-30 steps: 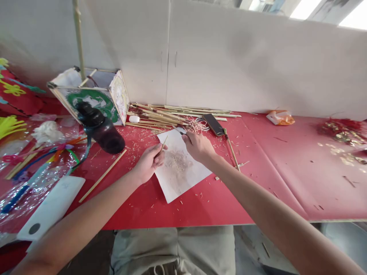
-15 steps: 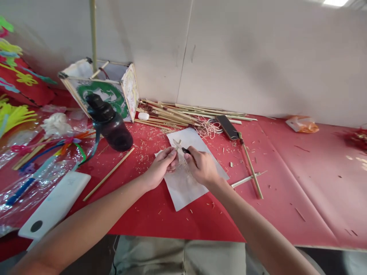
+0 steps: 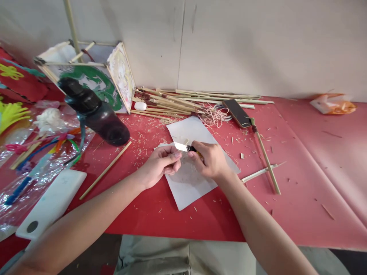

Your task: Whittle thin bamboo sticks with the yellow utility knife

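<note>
My right hand is wrapped round a utility knife with a black and yellow handle. Its bright blade points left, close above the fingertips of my left hand. The left thumb is pressed to the curled fingers; whatever they pinch is too small or hidden to make out. Beneath both hands lies a white sheet of paper, strewn with fine shavings. A small pale piece of bamboo shows just behind the blade.
Bamboo sticks and pink string lie along the wall beside a phone. At left stand a dark bottle and a paper lantern. A white power bank-like slab and a lone stick lie nearer.
The knife has turned, so its blade now lies flatter and catches the light. My right hand has shifted slightly right, and the head view has moved closer to the table.
</note>
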A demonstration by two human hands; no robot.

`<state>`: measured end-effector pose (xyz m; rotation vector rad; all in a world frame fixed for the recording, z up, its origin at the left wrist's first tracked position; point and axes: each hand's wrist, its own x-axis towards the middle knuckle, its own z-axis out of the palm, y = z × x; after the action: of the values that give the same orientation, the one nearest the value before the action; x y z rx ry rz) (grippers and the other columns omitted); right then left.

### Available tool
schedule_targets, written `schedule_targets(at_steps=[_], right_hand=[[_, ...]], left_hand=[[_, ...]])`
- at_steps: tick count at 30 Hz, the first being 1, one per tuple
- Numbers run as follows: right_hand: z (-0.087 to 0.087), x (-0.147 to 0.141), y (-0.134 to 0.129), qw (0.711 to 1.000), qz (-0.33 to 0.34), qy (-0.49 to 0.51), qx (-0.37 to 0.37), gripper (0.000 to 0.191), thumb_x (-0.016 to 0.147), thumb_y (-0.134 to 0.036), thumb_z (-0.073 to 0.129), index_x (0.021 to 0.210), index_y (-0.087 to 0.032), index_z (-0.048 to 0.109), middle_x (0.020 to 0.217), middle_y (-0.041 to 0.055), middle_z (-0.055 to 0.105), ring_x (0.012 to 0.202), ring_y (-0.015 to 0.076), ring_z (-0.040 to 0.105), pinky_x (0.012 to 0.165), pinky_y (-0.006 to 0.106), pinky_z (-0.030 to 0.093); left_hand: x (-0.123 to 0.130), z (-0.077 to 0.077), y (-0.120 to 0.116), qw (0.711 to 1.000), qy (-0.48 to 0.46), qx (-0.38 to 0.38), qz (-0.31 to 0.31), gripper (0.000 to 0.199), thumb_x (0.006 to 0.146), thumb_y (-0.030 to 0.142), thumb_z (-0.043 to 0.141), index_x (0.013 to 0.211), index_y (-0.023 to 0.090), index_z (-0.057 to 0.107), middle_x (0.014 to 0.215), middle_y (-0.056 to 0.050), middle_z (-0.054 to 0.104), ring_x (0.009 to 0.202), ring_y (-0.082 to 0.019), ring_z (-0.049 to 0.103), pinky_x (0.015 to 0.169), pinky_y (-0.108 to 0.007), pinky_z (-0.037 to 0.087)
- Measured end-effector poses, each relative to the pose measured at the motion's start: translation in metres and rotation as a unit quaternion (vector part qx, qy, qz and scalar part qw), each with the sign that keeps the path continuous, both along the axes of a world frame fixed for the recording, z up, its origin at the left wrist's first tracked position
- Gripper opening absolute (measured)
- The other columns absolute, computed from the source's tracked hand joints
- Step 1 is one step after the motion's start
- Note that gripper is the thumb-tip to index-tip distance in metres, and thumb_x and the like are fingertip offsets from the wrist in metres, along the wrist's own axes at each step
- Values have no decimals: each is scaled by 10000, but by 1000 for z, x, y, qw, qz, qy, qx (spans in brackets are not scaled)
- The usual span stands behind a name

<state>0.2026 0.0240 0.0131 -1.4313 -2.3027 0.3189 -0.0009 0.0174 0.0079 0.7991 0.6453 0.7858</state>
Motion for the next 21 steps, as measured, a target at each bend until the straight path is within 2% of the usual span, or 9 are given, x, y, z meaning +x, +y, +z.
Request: schedule_targets(at_steps=[5, 13, 16, 18, 21], right_hand=[[-2, -5, 2, 992, -98, -74, 27, 486, 988, -565, 303, 888, -193, 600, 713, 58, 630, 538, 159, 417, 554, 301, 144], [10, -25, 0, 984, -154, -91, 10, 504, 1003, -574, 292, 923, -192, 612, 711, 63, 646, 549, 165, 469, 558, 302, 145], [11, -32, 0, 978, -179, -105, -2, 508, 1004, -580, 297, 943, -191, 618, 719, 74, 657, 549, 170, 488, 567, 304, 154], [10, -35, 0, 975, -192, -114, -6, 506, 1004, -581, 303, 944, -192, 621, 711, 78, 659, 543, 173, 495, 569, 304, 157], [8, -37, 1, 972, -201, -123, -14, 499, 1007, -571, 306, 945, -193, 626, 703, 81, 657, 545, 180, 510, 570, 302, 166]], left_hand=[[1, 3, 2, 997, -44, -67, 13, 158, 881, 226, 707, 797, 150, 596, 532, 66, 513, 420, -11, 254, 453, -158, 264], [-4, 9, 8, 974, -136, -183, 18, 178, 908, 150, 641, 740, 127, 585, 512, 84, 423, 404, -6, 251, 423, -133, 263], [-5, 7, 12, 967, -142, -211, 28, 148, 912, 124, 623, 769, 119, 589, 514, 90, 411, 399, -1, 259, 415, -132, 253], [-4, 6, 14, 975, -115, -188, 39, 157, 899, 137, 646, 757, 118, 581, 511, 88, 426, 398, 3, 258, 414, -135, 250], [-2, 3, 15, 993, -24, -78, 81, 216, 857, 193, 718, 719, 125, 567, 517, 59, 499, 404, 2, 297, 416, -144, 242]])
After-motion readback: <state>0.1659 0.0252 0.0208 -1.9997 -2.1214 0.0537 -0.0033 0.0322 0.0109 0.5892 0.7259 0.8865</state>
